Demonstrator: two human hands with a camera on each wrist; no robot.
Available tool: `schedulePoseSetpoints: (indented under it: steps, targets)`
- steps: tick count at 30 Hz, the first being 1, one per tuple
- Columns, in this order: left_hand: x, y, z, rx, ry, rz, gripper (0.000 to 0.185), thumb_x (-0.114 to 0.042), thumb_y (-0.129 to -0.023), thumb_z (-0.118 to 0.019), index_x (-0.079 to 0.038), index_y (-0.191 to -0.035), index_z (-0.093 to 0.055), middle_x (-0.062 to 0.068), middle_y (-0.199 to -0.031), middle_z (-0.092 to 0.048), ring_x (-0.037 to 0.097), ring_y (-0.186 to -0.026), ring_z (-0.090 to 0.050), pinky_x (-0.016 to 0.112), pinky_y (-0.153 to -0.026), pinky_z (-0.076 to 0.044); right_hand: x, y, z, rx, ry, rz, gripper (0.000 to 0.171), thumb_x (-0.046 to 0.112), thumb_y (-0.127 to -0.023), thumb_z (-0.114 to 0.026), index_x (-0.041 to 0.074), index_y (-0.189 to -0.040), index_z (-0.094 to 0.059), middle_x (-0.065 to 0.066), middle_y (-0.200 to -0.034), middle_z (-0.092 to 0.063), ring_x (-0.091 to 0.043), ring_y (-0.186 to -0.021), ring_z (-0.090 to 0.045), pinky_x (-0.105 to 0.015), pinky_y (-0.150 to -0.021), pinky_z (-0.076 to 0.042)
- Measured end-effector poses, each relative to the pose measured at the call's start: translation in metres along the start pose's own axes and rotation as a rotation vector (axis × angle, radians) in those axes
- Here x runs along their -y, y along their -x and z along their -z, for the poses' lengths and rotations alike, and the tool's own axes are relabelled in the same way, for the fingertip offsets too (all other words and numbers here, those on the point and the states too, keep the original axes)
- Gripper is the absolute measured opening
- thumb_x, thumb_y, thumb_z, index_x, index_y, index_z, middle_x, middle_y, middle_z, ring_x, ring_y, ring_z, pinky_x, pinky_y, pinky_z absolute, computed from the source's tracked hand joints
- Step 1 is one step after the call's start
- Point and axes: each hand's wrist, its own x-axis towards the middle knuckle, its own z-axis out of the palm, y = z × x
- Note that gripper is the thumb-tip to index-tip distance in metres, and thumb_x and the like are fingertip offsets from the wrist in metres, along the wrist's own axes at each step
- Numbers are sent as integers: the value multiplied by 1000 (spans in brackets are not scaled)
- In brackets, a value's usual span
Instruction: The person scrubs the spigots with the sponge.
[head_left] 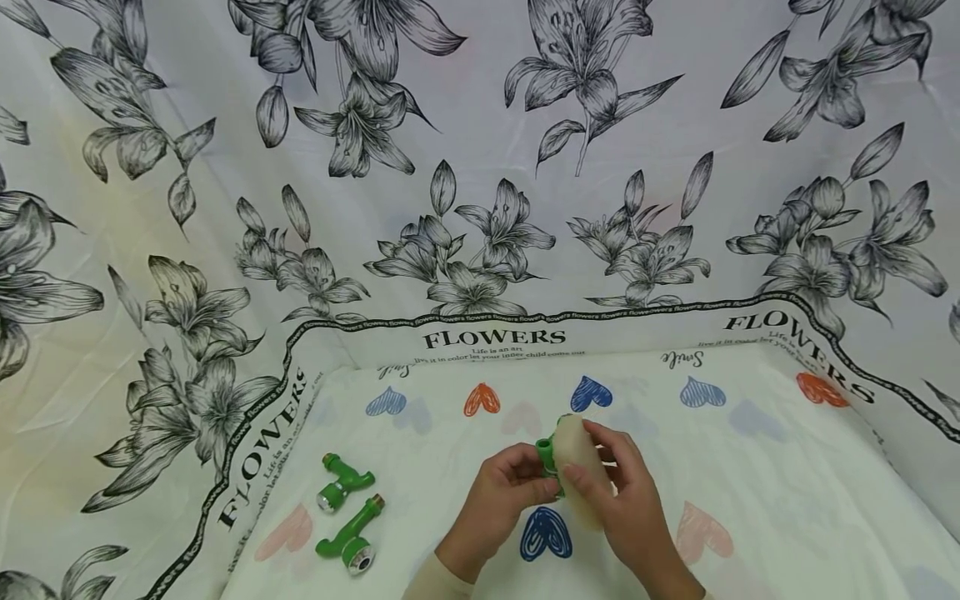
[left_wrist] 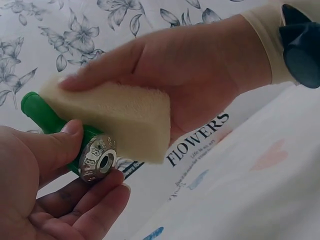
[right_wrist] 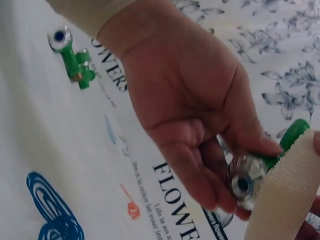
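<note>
My left hand (head_left: pixel 510 487) (left_wrist: pixel 55 185) (right_wrist: pixel 200 130) pinches a green plastic tap fitting (head_left: pixel 547 457) (left_wrist: pixel 47 122) (right_wrist: pixel 292 137) with a shiny metal end (left_wrist: pixel 97 161) (right_wrist: pixel 245 182) between thumb and fingers. My right hand (head_left: pixel 626 500) (left_wrist: pixel 195 75) grips a cream sponge (head_left: pixel 581 475) (left_wrist: pixel 115 117) (right_wrist: pixel 285 195) and presses it against the fitting's side. Both hands hover just above the heart-printed cloth (head_left: pixel 750 467) at the front middle.
Two more green fittings (head_left: pixel 343 482) (head_left: pixel 351 546) (right_wrist: pixel 72 55) lie on the cloth to the left of my hands. A lily-printed sheet (head_left: pixel 480 167) lettered FLOWERS hangs behind and around the surface. A dark strap (left_wrist: pixel 300 45) sits on my right wrist.
</note>
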Motion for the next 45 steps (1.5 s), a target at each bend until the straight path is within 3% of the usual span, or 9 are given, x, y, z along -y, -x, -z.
schedulePoseSetpoints:
  steps: [5, 9, 14, 19, 24, 28, 37, 45]
  targets:
    - [3, -2, 1, -66, -14, -4, 26, 4, -95, -80, 3, -120, -72, 16, -117, -76, 27, -107, -74, 41, -93, -64, 8, 6, -5, 45, -60, 43, 56, 23, -102, -82, 24, -153, -59, 2, -137, -58, -26, -118, -57, -26, -100, -55]
    - [3, -2, 1, -78, -13, -13, 27, 4, -94, -81, 3, -120, -72, 17, -119, -76, 29, -109, -74, 40, -94, -64, 9, 6, -5, 55, -58, 85, 58, 17, -101, -81, 24, -154, -58, 3, -138, -58, -25, -121, -57, -26, -102, -53]
    - [1, 0, 2, -35, -15, -18, 27, 0, -96, -82, 4, -120, -71, 16, -116, -76, 27, -105, -75, 41, -94, -64, 5, 1, -2, 34, -14, 94, 59, 19, -101, -82, 24, -154, -59, 3, -136, -58, -23, -119, -57, -28, -100, -54]
    - [0, 2, 1, 19, 6, -22, 28, 1, -98, -80, 9, -122, -68, 15, -115, -75, 24, -104, -74, 42, -95, -63, -2, -4, 4, 4, 26, 48, 60, 24, -101, -83, 21, -155, -59, -1, -137, -57, -24, -118, -57, -28, -98, -55]
    - [1, 5, 0, 34, 6, 1, 28, 1, -99, -79, 6, -125, -70, 15, -118, -75, 25, -106, -74, 39, -96, -63, -11, -8, 8, -43, 84, -5, 63, 31, -100, -84, 20, -157, -57, -3, -140, -56, -24, -121, -55, -33, -97, -55]
    - [0, 6, -2, 49, 2, 0, 27, 1, -99, -79, 5, -125, -70, 17, -118, -75, 26, -107, -74, 38, -96, -62, -14, -8, 9, -65, 90, -18, 64, 33, -101, -83, 19, -157, -56, -4, -140, -57, -24, -121, -55, -29, -95, -55]
    - [5, 1, 2, -4, -16, -15, 26, 1, -98, -80, 5, -123, -71, 16, -117, -76, 25, -105, -75, 41, -93, -64, -4, 2, 0, 34, -21, 36, 56, 25, -103, -80, 22, -154, -59, 2, -136, -57, -26, -118, -57, -26, -99, -55]
    - [4, 2, 6, -27, 36, -31, 32, 5, -99, -76, 15, -126, -62, 18, -122, -75, 23, -110, -74, 41, -96, -63, 11, 6, -5, 86, -47, 136, 59, 17, -100, -83, 29, -152, -60, 6, -139, -58, -23, -123, -55, -29, -104, -53]
